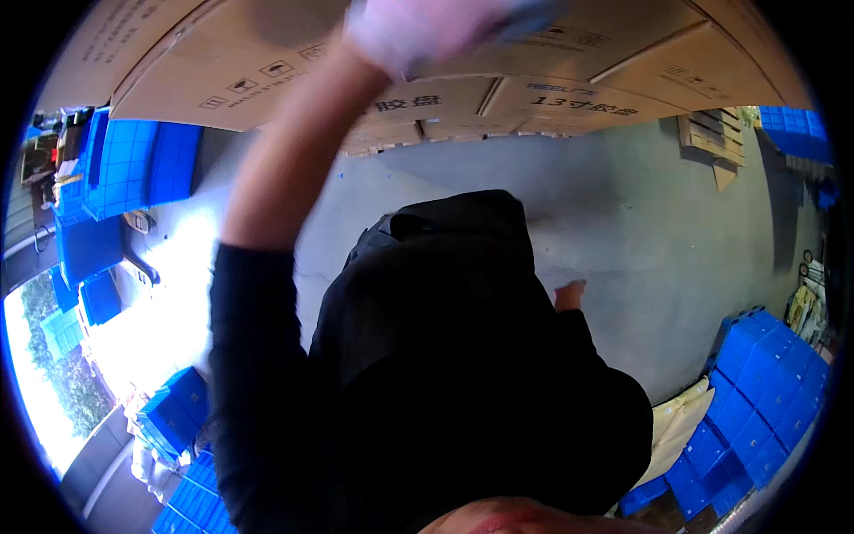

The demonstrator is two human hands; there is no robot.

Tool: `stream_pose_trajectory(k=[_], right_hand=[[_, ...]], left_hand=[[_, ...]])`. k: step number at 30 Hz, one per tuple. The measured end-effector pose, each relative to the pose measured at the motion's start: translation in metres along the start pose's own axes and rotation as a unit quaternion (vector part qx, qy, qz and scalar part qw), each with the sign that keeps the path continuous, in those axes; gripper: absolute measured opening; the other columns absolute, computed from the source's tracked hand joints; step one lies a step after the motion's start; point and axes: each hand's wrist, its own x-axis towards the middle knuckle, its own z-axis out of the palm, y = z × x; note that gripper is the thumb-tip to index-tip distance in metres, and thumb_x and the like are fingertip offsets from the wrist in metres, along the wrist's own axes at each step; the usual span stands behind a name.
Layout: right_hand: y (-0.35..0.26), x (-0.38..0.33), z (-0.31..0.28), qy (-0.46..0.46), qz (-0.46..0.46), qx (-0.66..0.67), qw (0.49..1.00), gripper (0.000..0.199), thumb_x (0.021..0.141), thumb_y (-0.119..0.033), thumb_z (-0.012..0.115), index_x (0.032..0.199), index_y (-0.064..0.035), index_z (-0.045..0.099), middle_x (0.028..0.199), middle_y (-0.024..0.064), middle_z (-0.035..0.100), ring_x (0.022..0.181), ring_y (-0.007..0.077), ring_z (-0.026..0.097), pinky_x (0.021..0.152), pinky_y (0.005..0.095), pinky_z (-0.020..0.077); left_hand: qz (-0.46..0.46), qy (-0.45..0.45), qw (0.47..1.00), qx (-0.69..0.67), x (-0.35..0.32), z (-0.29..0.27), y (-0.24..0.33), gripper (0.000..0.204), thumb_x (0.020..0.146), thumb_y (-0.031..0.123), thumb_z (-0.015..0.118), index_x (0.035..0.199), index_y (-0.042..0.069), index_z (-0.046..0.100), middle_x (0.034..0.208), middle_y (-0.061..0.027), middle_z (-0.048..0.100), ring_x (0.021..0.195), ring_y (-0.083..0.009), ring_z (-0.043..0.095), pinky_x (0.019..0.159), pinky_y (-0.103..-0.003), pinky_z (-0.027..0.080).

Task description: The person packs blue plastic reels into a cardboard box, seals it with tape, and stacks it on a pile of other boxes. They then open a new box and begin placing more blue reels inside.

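Note:
My left hand (418, 27) is raised high at the top of the view, blurred and pale, as if gloved. It sits against the large brown cardboard boxes (569, 71), and a blurred grey-blue thing (529, 16) lies at its right side; whether the hand grips it is unclear. The bare forearm and black sleeve (249, 356) run down to the lower left. Only a small part of my right hand (569, 294) shows, low beside my black jacket (463, 356), and nothing is visible in it.
Stacked cardboard boxes fill the top. Blue plastic crates stand at the left (124, 169), lower left (178, 409) and right (765, 383). A wooden pallet (712, 133) leans at the upper right. Beige sheets (680, 418) lie on the grey concrete floor (640, 231).

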Motion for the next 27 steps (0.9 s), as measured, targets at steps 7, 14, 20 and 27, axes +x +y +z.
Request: stream_pose_trajectory(k=[7, 14, 20, 27], right_hand=[[-0.077, 0.005, -0.06, -0.128, 0.223, 0.84, 0.478, 0.055, 0.095, -0.045, 0.043, 0.137, -0.0109, 0.047, 0.133, 0.0123, 0.053, 0.123, 0.0319, 0.048, 0.103, 0.0446, 0.0349], [-0.129, 0.064, -0.352, 0.266, -0.288, 0.714, 0.581, 0.047, 0.098, -0.035, 0.052, 0.136, -0.0071, 0.046, 0.127, 0.0097, 0.056, 0.113, 0.0187, 0.054, 0.097, 0.027, 0.0405], [-0.127, 0.055, -0.492, 0.109, -0.306, 0.492, 0.808, 0.036, 0.1, -0.026, 0.049, 0.13, -0.0062, 0.05, 0.117, 0.0032, 0.059, 0.097, 0.0136, 0.054, 0.084, 0.0271, 0.045], [-0.094, 0.104, -0.527, 0.079, -0.282, 0.294, 0.91, 0.031, 0.097, -0.029, 0.05, 0.109, -0.0029, 0.063, 0.099, 0.0073, 0.066, 0.091, 0.0155, 0.058, 0.082, 0.0332, 0.0475]], left_hand=[[-0.33, -0.754, 0.446, -0.351, -0.55, -0.128, 0.135, 0.043, 0.097, 0.037, 0.041, 0.131, 0.012, 0.052, 0.12, -0.0219, 0.061, 0.11, -0.0351, 0.06, 0.095, -0.042, 0.046], [-0.746, -0.39, 0.518, -0.153, -0.652, -0.206, 0.145, 0.046, 0.096, 0.042, 0.05, 0.124, 0.007, 0.057, 0.119, -0.0166, 0.063, 0.111, -0.0322, 0.059, 0.095, -0.035, 0.045], [-0.908, 0.017, 0.389, -0.153, -0.611, -0.158, 0.168, 0.048, 0.097, 0.041, 0.05, 0.13, 0.007, 0.055, 0.126, -0.014, 0.061, 0.116, -0.0221, 0.057, 0.1, -0.032, 0.041], [-0.978, -0.014, 0.193, -0.07, -0.59, -0.093, 0.312, 0.052, 0.098, 0.041, 0.042, 0.131, 0.002, 0.052, 0.132, -0.0155, 0.056, 0.123, -0.0257, 0.052, 0.103, -0.034, 0.038]])
